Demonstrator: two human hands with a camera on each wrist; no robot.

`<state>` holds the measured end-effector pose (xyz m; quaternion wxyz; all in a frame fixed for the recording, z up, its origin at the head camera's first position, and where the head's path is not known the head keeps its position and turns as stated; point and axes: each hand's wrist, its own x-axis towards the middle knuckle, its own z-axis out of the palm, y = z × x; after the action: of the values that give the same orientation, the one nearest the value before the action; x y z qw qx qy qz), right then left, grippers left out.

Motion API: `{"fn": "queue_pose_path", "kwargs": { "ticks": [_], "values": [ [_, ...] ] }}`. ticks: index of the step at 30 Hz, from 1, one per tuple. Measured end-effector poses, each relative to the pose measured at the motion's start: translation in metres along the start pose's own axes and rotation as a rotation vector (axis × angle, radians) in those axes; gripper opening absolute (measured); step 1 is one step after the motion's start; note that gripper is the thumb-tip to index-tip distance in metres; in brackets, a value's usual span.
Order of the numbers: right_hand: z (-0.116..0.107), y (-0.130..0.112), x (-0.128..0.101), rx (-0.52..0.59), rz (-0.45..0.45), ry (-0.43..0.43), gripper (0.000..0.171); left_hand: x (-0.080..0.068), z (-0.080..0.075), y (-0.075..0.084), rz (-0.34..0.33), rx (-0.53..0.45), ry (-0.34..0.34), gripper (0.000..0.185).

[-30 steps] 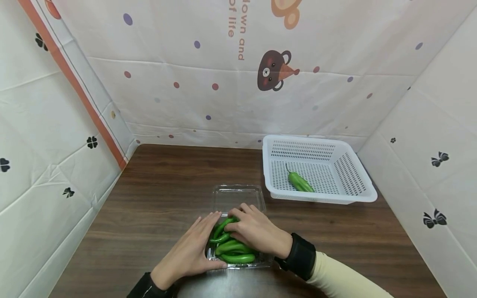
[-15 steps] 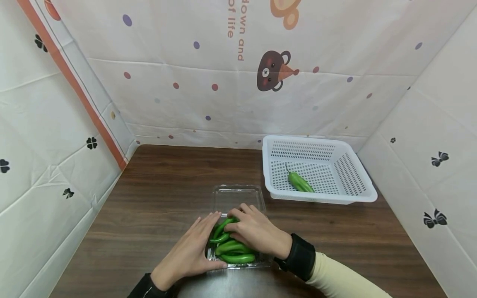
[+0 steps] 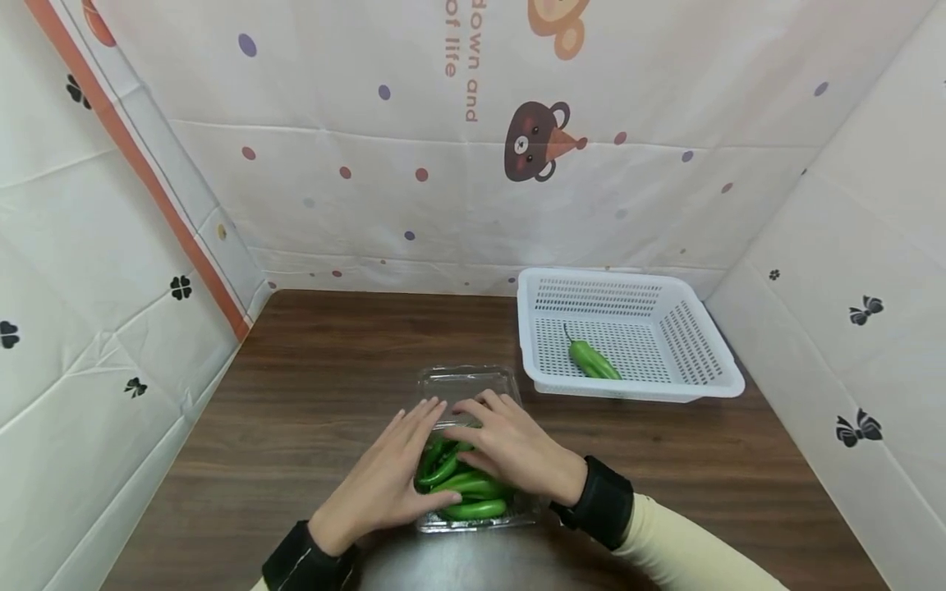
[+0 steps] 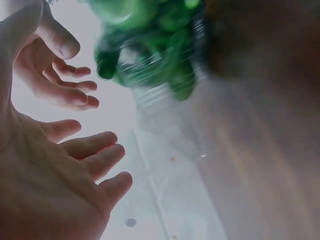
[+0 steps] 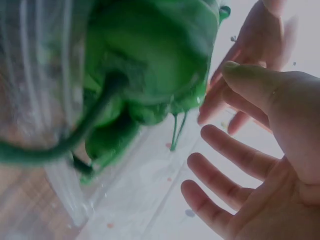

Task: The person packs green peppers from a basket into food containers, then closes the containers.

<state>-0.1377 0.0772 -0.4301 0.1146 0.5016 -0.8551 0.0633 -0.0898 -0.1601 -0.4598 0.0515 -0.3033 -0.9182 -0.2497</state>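
A clear plastic clamshell box (image 3: 488, 525) packed with green chili peppers (image 3: 476, 486) sits at the front of the table, its lid (image 3: 461, 376) folded back on the far side. Over the box's left side is my left hand (image 3: 384, 480), fingers straight and thumb spread across the peppers. My right hand (image 3: 517, 447) hovers above the right side with fingers loosely bent. In the right wrist view a large pepper (image 5: 150, 55) with a long curved stem fills the near side of the box, and the right fingers (image 5: 215, 170) are apart from it.
A white perforated basket (image 3: 628, 392) stands at the back right, with one green pepper (image 3: 594, 359) lying in it. Brown wood-grain table (image 3: 355, 353) surrounds the box. Printed white cloth walls (image 3: 332, 213) rise behind and at both sides.
My right fingers, earlier down among the peppers, have lifted and loosened. The left hand has come slightly up and rightward, its thumb now over the peppers. The head view has shifted a little.
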Motion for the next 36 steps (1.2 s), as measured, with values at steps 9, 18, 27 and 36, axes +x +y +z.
{"fn": "queue_pose_path", "kwargs": {
  "ticks": [9, 18, 27, 36],
  "values": [
    [-0.022, 0.028, 0.001, -0.003, 0.048, 0.097, 0.041, 0.049, -0.011, 0.010, 0.056, 0.023, 0.041, 0.108],
    [-0.046, 0.076, -0.005, 0.032, 0.148, 0.185, 0.041, 0.094, -0.007, 0.023, 0.105, 0.028, 0.085, 0.105],
    [-0.066, 0.132, -0.015, 0.059, 0.374, 0.051, 0.040, 0.126, 0.004, 0.030, 0.122, 0.087, 0.018, 0.099],
    [-0.066, 0.169, -0.026, 0.120, 0.515, -0.143, 0.054, 0.148, 0.014, 0.033, 0.105, 0.109, -0.036, 0.093]
  ]
}}
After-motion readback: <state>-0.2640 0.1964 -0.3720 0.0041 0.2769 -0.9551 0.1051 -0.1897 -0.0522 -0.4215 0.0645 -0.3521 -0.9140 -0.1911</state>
